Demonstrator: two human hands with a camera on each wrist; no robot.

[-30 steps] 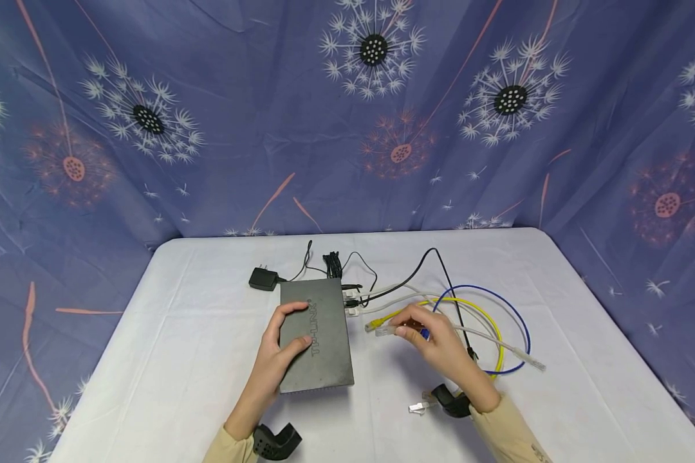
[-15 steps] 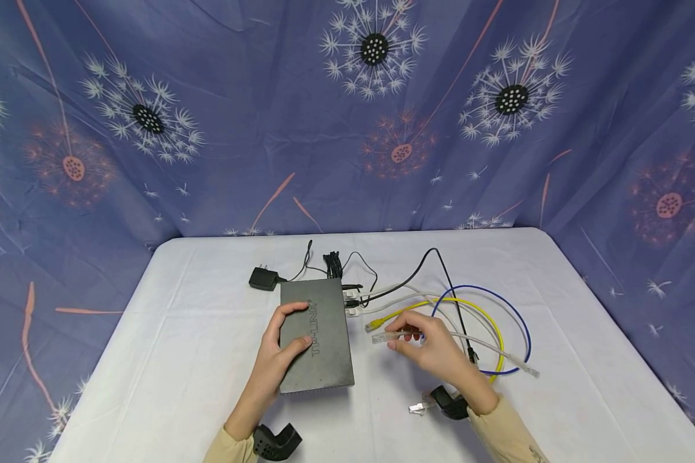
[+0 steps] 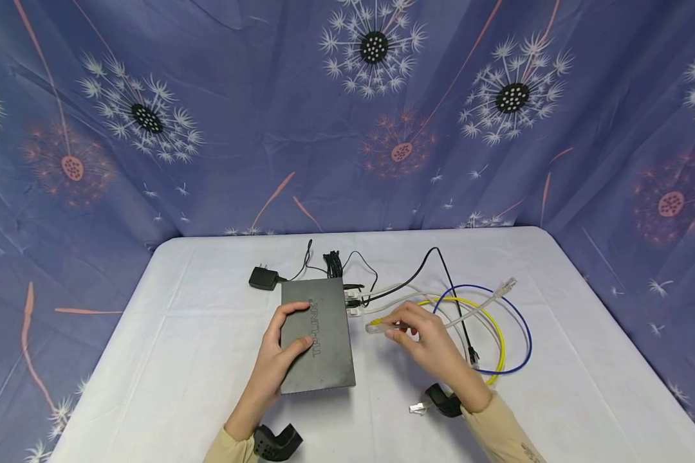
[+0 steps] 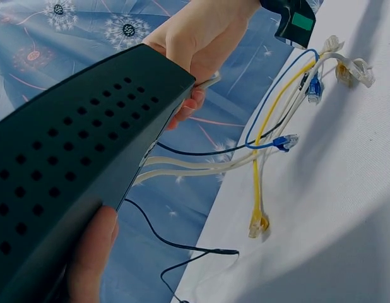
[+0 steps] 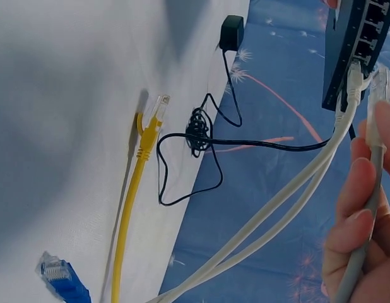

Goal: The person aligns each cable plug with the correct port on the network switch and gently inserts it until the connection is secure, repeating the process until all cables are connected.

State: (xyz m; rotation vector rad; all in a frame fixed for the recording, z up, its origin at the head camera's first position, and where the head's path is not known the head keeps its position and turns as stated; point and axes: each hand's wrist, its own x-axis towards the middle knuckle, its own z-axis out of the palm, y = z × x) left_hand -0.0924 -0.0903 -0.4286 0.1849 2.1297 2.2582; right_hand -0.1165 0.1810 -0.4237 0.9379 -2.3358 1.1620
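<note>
My left hand (image 3: pixel 274 350) grips a dark grey TP-LINK network switch (image 3: pixel 331 366) by its left side, thumb lying on the top face, and holds it raised over the table. My right hand (image 3: pixel 431 341) pinches a grey Ethernet cable (image 5: pixel 370 196) just behind its clear plug, which points toward the switch's right side but is apart from it in the head view. That cable's other end (image 3: pixel 505 287) sticks up to the right. In the right wrist view, white cables (image 5: pixel 289 189) run into the port face (image 5: pixel 366 41), where several ports show bare.
A yellow cable (image 3: pixel 492 315) and a blue cable (image 3: pixel 527 334) lie coiled right of the switch. Behind it sit a black power adapter (image 3: pixel 263 278) and its bundled cord (image 3: pixel 333 263). A loose clear plug (image 3: pixel 418 408) lies near my right wrist.
My right hand shifts slightly left, and the grey cable turns in it: its far end swings from low right up to higher right. My left hand and the switch stay nearly still.
</note>
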